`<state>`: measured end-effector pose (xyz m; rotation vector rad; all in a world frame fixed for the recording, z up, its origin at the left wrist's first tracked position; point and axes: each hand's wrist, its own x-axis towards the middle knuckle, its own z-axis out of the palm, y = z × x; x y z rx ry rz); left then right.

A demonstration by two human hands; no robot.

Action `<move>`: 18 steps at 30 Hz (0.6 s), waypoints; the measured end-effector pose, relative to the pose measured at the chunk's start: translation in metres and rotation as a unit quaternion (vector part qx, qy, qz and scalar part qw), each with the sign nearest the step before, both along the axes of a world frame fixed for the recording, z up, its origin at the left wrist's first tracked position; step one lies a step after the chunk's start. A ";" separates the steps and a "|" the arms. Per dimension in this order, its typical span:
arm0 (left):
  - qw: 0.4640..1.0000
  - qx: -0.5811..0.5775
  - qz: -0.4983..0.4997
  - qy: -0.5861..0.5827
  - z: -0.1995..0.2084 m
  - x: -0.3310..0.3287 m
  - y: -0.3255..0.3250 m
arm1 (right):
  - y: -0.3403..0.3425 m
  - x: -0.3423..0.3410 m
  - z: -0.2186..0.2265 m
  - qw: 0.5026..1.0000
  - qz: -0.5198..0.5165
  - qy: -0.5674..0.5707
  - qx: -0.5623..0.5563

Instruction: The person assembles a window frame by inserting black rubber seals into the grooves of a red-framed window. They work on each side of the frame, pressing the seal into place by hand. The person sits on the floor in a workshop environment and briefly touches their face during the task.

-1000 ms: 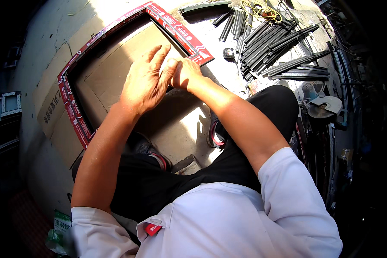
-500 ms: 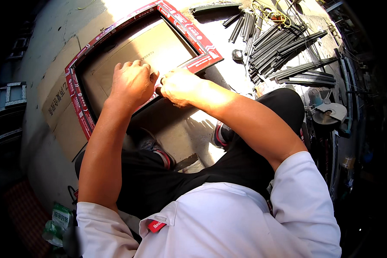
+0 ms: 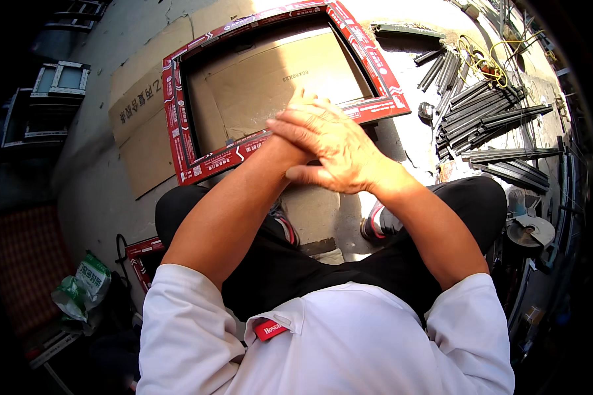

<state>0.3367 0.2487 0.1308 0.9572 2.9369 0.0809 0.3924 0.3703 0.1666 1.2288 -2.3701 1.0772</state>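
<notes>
Right hand (image 3: 339, 148) now lies across the left hand (image 3: 290, 135), fingers loosely curled and holding nothing; half a second ago both worked the near rail of the red-wrapped frame (image 3: 178, 125); it lies on cardboard (image 3: 270, 85), untouched; the left's fingers are hidden.

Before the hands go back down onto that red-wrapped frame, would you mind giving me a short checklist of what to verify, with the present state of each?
1. Right hand free of tools: ok, nothing visible in it.
2. Left hand free: cannot tell, it is mostly covered by the right hand.
3. Red-wrapped frame lying flat on the cardboard: ok.
4. Near rail of the frame unobstructed: not ok, both hands are in front of it.
5. Metal strips apart from the frame: ok, they lie in a pile to the right.
6. Feet clear of the frame: ok, the shoes are on the near side of it.
</notes>
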 end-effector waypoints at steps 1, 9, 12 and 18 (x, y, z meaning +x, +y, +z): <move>0.996 0.088 -0.016 0.018 -0.029 0.003 -0.018 | 0.036 -0.030 -0.010 0.986 -0.119 -0.066 0.096; 0.986 -0.076 -0.073 -0.128 0.029 0.007 -0.018 | 0.104 -0.039 0.000 0.938 -0.232 -0.089 0.242; 0.989 -0.035 -0.063 -0.129 0.044 0.005 -0.021 | 0.100 -0.043 0.010 0.914 -0.187 -0.143 0.330; 0.985 0.077 -0.057 -0.146 0.071 0.006 -0.032 | 0.130 -0.039 0.028 0.907 -0.076 -0.072 0.407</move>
